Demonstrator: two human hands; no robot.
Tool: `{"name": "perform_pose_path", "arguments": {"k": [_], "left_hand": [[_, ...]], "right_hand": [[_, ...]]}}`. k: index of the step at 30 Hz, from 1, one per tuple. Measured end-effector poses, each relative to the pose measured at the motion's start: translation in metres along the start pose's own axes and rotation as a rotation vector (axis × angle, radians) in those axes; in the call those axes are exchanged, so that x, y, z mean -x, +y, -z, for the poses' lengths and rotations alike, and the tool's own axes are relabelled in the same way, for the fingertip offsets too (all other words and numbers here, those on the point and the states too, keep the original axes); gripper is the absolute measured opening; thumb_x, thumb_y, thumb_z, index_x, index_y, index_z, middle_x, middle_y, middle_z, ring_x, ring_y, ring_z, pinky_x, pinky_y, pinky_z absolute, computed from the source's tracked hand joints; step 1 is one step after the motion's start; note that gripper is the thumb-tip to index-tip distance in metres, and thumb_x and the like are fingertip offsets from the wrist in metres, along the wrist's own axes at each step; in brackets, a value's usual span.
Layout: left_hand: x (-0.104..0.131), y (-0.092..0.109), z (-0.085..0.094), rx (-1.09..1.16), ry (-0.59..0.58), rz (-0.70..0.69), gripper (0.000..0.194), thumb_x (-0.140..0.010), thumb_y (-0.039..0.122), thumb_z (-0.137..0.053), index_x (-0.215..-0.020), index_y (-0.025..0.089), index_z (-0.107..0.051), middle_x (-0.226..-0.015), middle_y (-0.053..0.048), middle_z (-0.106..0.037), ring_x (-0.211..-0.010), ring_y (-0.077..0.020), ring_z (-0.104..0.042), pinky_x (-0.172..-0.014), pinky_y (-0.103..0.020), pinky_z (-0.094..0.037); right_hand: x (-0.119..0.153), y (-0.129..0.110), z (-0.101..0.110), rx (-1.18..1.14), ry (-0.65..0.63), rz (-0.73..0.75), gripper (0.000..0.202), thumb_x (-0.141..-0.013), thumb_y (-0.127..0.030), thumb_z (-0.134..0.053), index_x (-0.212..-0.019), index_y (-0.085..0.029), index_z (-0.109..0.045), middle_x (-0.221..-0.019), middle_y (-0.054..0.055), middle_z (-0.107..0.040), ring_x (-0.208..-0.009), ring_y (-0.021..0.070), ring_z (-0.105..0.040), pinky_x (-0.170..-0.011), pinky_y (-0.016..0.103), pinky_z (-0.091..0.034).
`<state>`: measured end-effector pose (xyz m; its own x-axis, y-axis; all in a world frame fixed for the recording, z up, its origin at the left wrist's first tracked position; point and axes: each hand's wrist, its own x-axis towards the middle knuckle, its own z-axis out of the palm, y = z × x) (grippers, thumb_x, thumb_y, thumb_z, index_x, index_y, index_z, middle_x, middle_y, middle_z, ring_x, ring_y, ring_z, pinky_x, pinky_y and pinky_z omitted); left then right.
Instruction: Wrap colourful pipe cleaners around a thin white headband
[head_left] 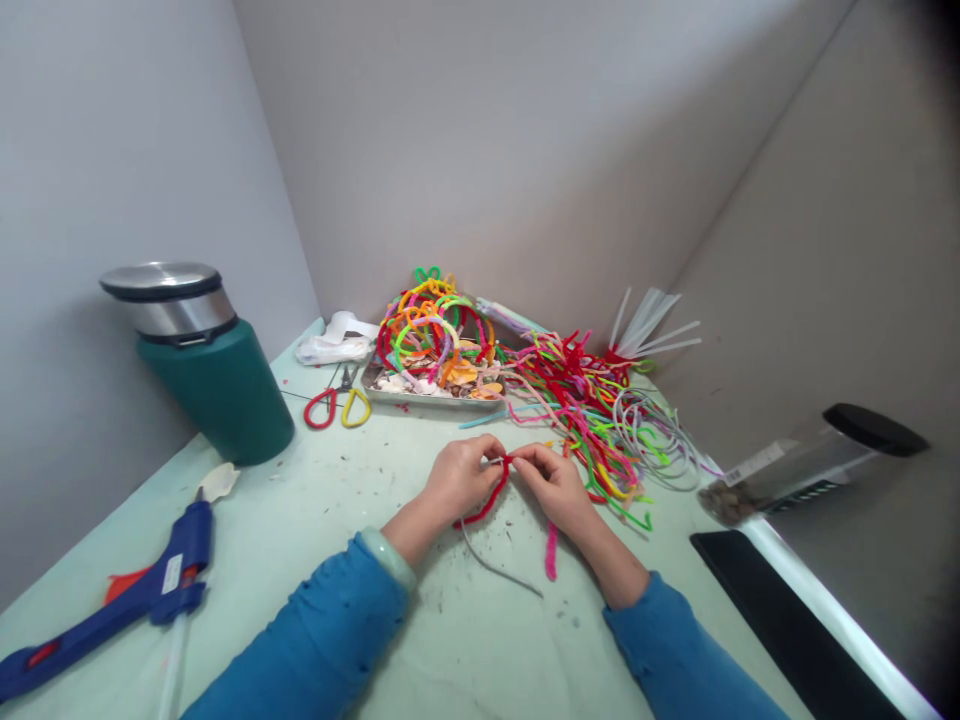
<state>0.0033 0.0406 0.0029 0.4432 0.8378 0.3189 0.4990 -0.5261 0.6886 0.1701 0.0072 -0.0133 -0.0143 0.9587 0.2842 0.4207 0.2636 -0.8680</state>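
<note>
Near the middle of the table, my left hand (464,474) pinches a red pipe cleaner (489,507), whose curved length hangs below the fingers. My right hand (553,484) is closed on the same red piece at its upper end, with the fingertips of both hands almost meeting. A thin grey wire (501,571) trails from under my left hand towards the lower right. Below my right hand, a short pink fuzzy strip (552,552) lies on the table.
Behind the hands are a metal tray (431,400) with colourful loops, a pile of pipe cleaners (577,390), and scissors (337,408). A green bottle (217,390) and blue glue gun (184,560) stand and lie at left. A clear tube (810,470) is at right.
</note>
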Motion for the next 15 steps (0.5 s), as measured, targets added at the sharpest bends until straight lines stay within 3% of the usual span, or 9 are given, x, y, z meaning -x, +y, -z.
{"name": "perform_pose_path", "arguments": {"k": [7, 15], "left_hand": [[0.0001, 0.0009, -0.0001, 0.036, 0.021, 0.013, 0.011, -0.074, 0.019, -0.056, -0.080, 0.019, -0.065, -0.077, 0.001, -0.067, -0.063, -0.0102, -0.054, -0.060, -0.020, -0.038], [-0.0060, -0.0073, -0.0047, 0.278, -0.023, 0.102, 0.013, -0.073, 0.024, -0.058, -0.075, 0.015, -0.067, -0.073, -0.002, -0.066, -0.069, -0.0129, -0.057, -0.061, -0.021, -0.041]], "right_hand": [[-0.0001, 0.0009, 0.0000, -0.004, -0.011, 0.010, 0.017, -0.082, -0.032, -0.052, -0.083, -0.018, -0.063, -0.076, 0.001, -0.063, -0.072, 0.0155, -0.057, -0.067, 0.025, -0.042], [0.0009, 0.0023, 0.0002, 0.025, -0.014, 0.026, 0.018, -0.083, -0.032, -0.051, -0.084, -0.019, -0.063, -0.074, 0.001, -0.063, -0.070, 0.0155, -0.056, -0.065, 0.025, -0.042]]}}
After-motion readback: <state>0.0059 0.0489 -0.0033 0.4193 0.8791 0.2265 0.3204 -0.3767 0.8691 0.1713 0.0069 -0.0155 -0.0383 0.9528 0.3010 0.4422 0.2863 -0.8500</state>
